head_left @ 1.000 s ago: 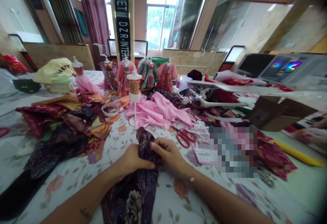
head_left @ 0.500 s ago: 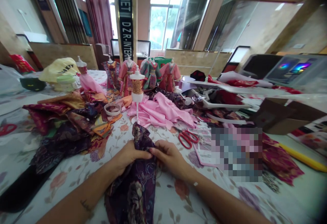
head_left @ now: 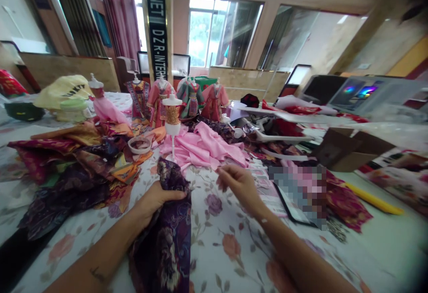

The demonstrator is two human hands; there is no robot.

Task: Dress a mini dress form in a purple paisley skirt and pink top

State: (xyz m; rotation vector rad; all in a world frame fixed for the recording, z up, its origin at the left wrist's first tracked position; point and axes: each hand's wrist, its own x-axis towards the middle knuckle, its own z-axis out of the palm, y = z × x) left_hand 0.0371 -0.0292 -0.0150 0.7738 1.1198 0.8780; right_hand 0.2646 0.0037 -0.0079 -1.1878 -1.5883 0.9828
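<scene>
A dark purple patterned cloth (head_left: 174,239) with pale flowers hangs toward me over the front of the table. My left hand (head_left: 162,197) is closed on its upper part, thumb lying across the folded fabric. My right hand (head_left: 236,183) is apart from the cloth, off to its right above the flowered tablecloth (head_left: 205,239). Its fingers are curled inward; whatever they hold, if anything, is too small to make out. Just beyond the cloth stands a small white dress form (head_left: 172,128) with a gold-brown bodice. Pink fabric (head_left: 210,146) lies crumpled behind it.
Several miniature dressed forms (head_left: 162,101) stand at the back. Left of me lie mixed fabric scraps (head_left: 67,181) and a roll of tape (head_left: 139,145). To the right are a cardboard box (head_left: 347,148), a yellow stick-like object (head_left: 374,199) and magenta cloth (head_left: 349,201).
My right hand has let go of the cloth and moved right. My left hand keeps its hold. The red-handled scissors seen earlier are no longer visible near my right hand. The view has shifted slightly.
</scene>
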